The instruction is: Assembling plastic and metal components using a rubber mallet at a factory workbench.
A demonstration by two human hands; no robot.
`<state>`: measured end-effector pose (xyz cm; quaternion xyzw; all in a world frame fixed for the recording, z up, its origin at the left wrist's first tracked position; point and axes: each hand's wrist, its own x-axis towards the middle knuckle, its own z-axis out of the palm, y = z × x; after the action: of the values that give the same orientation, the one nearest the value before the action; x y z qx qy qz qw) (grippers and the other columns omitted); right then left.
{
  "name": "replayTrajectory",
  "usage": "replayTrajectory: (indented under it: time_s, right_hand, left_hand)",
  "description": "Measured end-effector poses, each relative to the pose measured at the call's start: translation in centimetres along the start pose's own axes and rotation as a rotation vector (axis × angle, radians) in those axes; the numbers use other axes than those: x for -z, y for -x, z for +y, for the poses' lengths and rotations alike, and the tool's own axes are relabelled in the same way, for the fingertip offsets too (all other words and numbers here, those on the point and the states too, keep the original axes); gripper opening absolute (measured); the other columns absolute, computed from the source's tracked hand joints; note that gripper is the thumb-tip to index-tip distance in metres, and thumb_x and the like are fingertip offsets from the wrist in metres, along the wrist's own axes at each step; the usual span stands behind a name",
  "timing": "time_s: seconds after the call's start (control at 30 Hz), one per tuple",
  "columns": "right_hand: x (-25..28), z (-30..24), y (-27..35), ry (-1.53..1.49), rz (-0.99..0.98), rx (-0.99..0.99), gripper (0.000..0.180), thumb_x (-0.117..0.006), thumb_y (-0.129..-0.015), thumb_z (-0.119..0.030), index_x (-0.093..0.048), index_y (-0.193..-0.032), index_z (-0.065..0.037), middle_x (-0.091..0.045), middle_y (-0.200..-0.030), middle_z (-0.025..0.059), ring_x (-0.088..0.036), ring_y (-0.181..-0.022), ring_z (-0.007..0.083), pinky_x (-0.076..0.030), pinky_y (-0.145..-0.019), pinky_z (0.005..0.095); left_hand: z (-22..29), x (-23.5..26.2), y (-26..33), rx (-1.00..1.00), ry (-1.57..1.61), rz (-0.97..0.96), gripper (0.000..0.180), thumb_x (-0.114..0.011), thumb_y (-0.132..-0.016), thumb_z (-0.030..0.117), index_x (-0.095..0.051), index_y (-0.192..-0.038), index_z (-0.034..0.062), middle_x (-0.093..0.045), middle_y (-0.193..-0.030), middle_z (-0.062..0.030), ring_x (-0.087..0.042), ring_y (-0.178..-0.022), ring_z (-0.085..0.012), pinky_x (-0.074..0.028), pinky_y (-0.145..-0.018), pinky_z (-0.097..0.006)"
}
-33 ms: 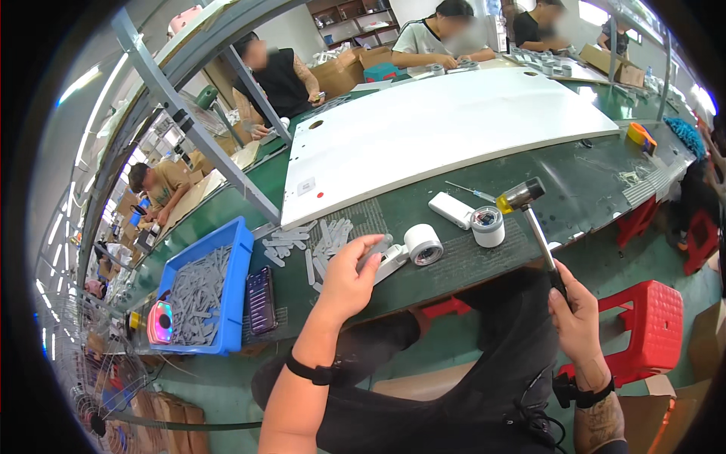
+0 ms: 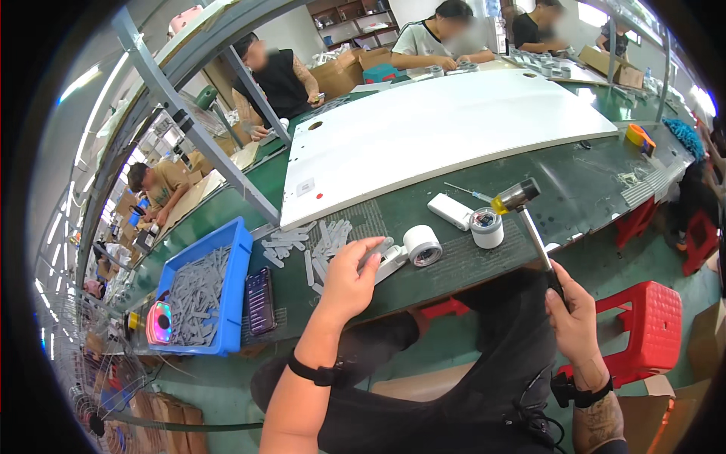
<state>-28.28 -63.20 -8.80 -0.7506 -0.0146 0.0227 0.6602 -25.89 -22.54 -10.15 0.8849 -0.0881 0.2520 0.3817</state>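
Green bench (image 2: pixel 590 181); right hand (image 2: pixel 575 306) fisted around hammer (image 2: pixel 529 219), head up-left; left hand (image 2: pixel 348 276) pinching grey strip (image 2: pixel 372 253).

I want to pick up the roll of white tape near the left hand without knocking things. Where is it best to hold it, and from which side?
The roll of white tape seems to lie tilted, hole facing the person. Probably best: pinch its outer rim from above, from the right, where the green mat is bare; the left hand crowds its left side.

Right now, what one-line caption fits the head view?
Left hand pinches a grey strip at the green bench; right hand grips a hammer.
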Motion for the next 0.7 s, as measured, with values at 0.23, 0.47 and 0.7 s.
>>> replayTrajectory:
  time_s: [0.23,0.47,0.7]
  right_hand:
    - [-2.0,-0.3,-0.6,0.217,-0.065,0.165,0.049,-0.066,-0.105,-0.003,-0.064,-0.153,-0.005,-0.073,-0.099,0.0023,-0.065,-0.091,0.0096,-0.053,-0.088,0.0274]
    - [-5.2,-3.6,-2.7,0.328,-0.169,0.382,0.049,-0.068,-0.103,-0.008,-0.066,-0.152,-0.012,-0.079,-0.117,0.0244,-0.079,-0.108,0.0313,-0.055,-0.098,0.0338]
    - [-7.5,-6.4,-3.9,0.469,-0.208,0.512,0.047,-0.069,-0.103,-0.013,-0.068,-0.15,-0.016,-0.075,-0.091,0.0198,-0.072,-0.082,0.039,-0.057,-0.077,0.0427]
  left_hand:
    - [1.5,-2.2,0.6,0.094,-0.133,0.13,0.016,-0.077,-0.1,0.011,-0.084,-0.112,0.0042,-0.073,-0.096,-0.0116,-0.07,-0.089,-0.0253,-0.056,-0.08,-0.033]
    - [0.8,-2.6,1.1,0.026,-0.08,0.178,0.018,-0.08,-0.099,0.011,-0.085,-0.115,0.0044,-0.074,-0.098,-0.0115,-0.072,-0.096,-0.0246,-0.057,-0.088,-0.035]
    - [0.3,-2.3,1.6,0.056,0.062,0.128,0.022,-0.082,-0.099,0.014,-0.083,-0.118,0.0017,-0.08,-0.105,-0.0127,-0.075,-0.1,-0.0227,-0.057,-0.094,-0.033]
